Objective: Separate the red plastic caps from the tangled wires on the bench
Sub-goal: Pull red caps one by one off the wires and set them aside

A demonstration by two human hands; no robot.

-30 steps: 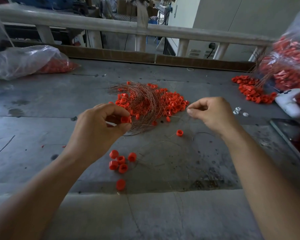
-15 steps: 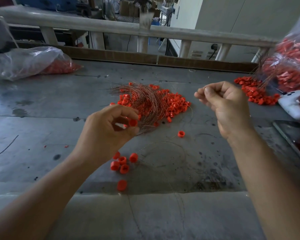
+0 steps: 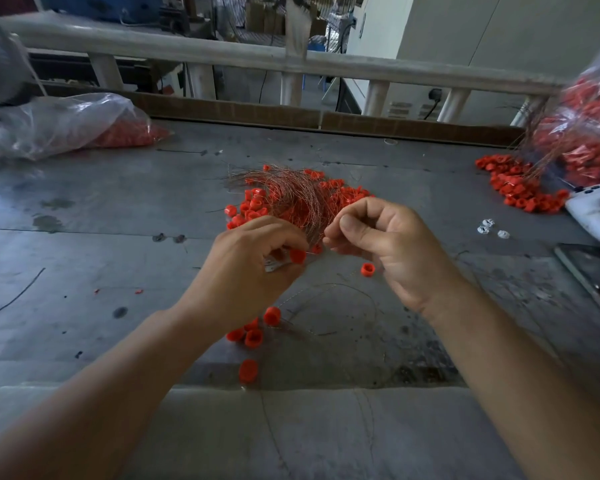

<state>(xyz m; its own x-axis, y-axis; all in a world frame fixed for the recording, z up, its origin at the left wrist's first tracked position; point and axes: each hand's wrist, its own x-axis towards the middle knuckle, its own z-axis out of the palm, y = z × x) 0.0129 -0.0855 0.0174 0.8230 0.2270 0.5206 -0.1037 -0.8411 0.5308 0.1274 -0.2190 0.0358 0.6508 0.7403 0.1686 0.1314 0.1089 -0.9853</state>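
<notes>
Mid-frame, left hand [image 3: 253,271] pinches a red cap [image 3: 297,255], right hand [image 3: 388,247] seems to pinch its thin wire [image 3: 309,252], just below the wire tangle [image 3: 291,195]; wire may slip or snag, dragging the tangle onto freed caps [image 3: 253,336].

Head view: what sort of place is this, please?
Probably a small factory workshop: a worn metal bench, a plastic bag holding red caps, and a heap of tangled wires.

The stained grey metal bench [image 3: 84,202] is dimly and evenly lit by daylight from beyond its far edge. Blur and bowed lines are seen at its right end.
</notes>
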